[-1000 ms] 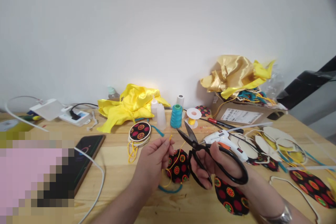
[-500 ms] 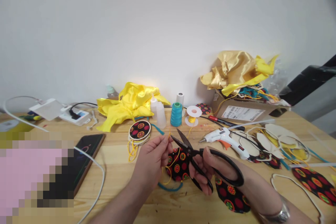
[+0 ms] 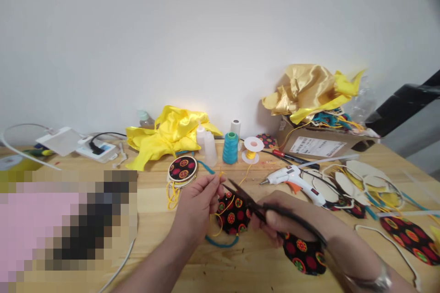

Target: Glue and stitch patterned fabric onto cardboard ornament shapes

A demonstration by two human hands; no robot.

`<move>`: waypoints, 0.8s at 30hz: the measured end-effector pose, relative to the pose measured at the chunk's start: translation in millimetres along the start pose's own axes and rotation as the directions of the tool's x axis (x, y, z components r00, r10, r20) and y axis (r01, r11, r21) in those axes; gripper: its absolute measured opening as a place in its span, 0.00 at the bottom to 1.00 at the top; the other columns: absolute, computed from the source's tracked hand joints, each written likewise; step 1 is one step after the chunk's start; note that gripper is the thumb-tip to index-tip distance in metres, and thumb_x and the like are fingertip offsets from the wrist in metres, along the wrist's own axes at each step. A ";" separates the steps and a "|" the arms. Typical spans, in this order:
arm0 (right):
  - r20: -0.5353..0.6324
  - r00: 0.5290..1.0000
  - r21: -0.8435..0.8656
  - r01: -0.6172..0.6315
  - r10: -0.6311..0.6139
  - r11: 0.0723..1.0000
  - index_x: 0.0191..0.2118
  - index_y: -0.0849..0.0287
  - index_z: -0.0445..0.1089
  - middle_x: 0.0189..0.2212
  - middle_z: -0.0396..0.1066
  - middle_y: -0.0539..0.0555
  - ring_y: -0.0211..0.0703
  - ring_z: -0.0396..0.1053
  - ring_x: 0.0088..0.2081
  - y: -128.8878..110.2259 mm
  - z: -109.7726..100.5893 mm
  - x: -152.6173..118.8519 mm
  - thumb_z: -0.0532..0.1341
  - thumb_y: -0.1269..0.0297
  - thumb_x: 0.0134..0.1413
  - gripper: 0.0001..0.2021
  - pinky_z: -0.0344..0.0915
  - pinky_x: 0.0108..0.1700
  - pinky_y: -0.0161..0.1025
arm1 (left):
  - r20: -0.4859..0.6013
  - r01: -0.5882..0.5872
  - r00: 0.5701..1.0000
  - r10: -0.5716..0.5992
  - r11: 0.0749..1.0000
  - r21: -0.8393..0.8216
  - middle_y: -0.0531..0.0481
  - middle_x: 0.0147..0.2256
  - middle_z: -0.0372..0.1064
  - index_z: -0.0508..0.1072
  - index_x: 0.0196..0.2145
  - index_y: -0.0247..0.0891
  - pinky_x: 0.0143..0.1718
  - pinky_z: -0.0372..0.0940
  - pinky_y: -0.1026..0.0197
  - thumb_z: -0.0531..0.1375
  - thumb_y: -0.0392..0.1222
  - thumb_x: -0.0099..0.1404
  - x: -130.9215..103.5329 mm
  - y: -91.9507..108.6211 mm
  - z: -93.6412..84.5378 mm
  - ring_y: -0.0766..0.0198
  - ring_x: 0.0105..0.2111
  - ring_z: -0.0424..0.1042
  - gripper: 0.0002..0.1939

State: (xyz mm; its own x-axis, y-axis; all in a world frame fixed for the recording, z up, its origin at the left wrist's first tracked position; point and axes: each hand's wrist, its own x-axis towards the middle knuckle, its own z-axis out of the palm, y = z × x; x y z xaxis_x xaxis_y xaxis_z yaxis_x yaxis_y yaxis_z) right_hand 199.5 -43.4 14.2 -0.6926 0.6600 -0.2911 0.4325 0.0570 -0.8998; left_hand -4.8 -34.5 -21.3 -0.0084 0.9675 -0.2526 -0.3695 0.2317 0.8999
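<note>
In a pinch, my left hand (image 3: 202, 197) holds the end of a thin yellow cord (image 3: 222, 175) above the table. My right hand (image 3: 275, 213) is wrapped round the handles of black scissors (image 3: 256, 208); their blades are parted a little, the tips just right of my left fingertips. Below lies a black fabric piece (image 3: 233, 217) printed with red and green circles, with yellow cord over it and a blue cord (image 3: 223, 244) at its lower edge. A second printed piece (image 3: 304, 254) lies under my right forearm.
A white glue gun (image 3: 295, 181), a yellow cord spool (image 3: 252, 151) and a blue thread cone (image 3: 230, 149) stand or lie ahead. Yellow satin (image 3: 168, 135) is heaped at the back. Right, a cardboard box (image 3: 316, 144) holds fabric. A white cable (image 3: 129, 256) crosses the left side.
My right hand has turned and moved slightly, swinging the scissors' handles lower right, and the blades have come closer together. My left hand keeps its pinch on the cord, almost in place.
</note>
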 end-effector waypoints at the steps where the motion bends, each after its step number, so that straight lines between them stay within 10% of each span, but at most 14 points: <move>1: -0.021 0.999 -0.131 -0.040 0.038 0.991 0.30 0.59 0.68 0.21 0.61 0.48 0.35 0.59 0.23 -3.6 -0.9 -4.9 0.54 0.43 0.50 0.21 0.52 0.24 0.33 | -0.013 -0.003 1.000 0.003 1.000 -0.002 0.57 0.19 0.62 0.73 0.29 0.32 0.14 0.43 0.74 0.64 0.44 0.53 0.7 -0.1 -0.7 0.80 0.14 0.50 0.12; 5: -0.235 0.965 -0.516 -0.225 0.115 0.827 0.30 0.54 0.70 0.29 0.68 0.48 0.41 0.63 0.31 -9.7 7.9 -27.8 0.68 0.58 0.35 0.12 0.56 0.30 0.34 | -0.036 -0.017 0.999 0.017 1.000 -0.005 0.57 0.18 0.63 0.73 0.29 0.31 0.14 0.44 0.74 0.64 0.43 0.52 1.5 1.3 -1.5 0.80 0.14 0.51 0.11; 13: -0.356 0.931 -0.639 -0.307 0.083 0.706 0.37 0.58 0.71 0.41 0.70 0.57 0.52 0.67 0.43 3.0 44.5 -51.2 0.62 0.75 0.31 0.18 0.62 0.45 0.43 | -0.011 -0.018 1.000 0.018 0.999 -0.046 0.56 0.18 0.63 0.73 0.29 0.30 0.14 0.43 0.74 0.65 0.43 0.52 -0.8 3.4 1.7 0.80 0.14 0.49 0.12; 20: -0.392 0.919 -0.739 -0.284 -0.047 0.612 0.47 0.58 0.69 0.49 0.67 0.61 0.57 0.64 0.50 50.3 17.0 -79.6 0.59 0.73 0.36 0.25 0.61 0.50 0.51 | -0.013 -0.014 1.000 0.014 1.000 -0.007 0.56 0.19 0.63 0.74 0.29 0.31 0.14 0.44 0.74 0.64 0.43 0.53 -0.1 0.1 1.8 0.80 0.14 0.51 0.11; 24: -0.447 0.889 -0.734 -0.304 -0.095 0.607 0.38 0.56 0.72 0.40 0.72 0.58 0.52 0.69 0.42 45.8 1.6 -80.3 0.58 0.71 0.44 0.12 0.65 0.44 0.48 | 0.028 0.003 1.000 -0.003 1.000 0.013 0.55 0.19 0.64 0.74 0.29 0.32 0.15 0.44 0.74 0.63 0.44 0.54 -2.8 -1.6 1.8 0.79 0.15 0.51 0.11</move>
State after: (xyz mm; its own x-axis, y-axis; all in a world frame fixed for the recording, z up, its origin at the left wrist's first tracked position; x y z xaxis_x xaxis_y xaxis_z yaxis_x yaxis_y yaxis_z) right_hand 274.0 -95.0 -4.2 -0.3989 0.9166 -0.0280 0.8971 0.3837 -0.2190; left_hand -2.5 -37.3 -21.4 0.0190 0.9693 -0.2450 -0.3578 0.2354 0.9037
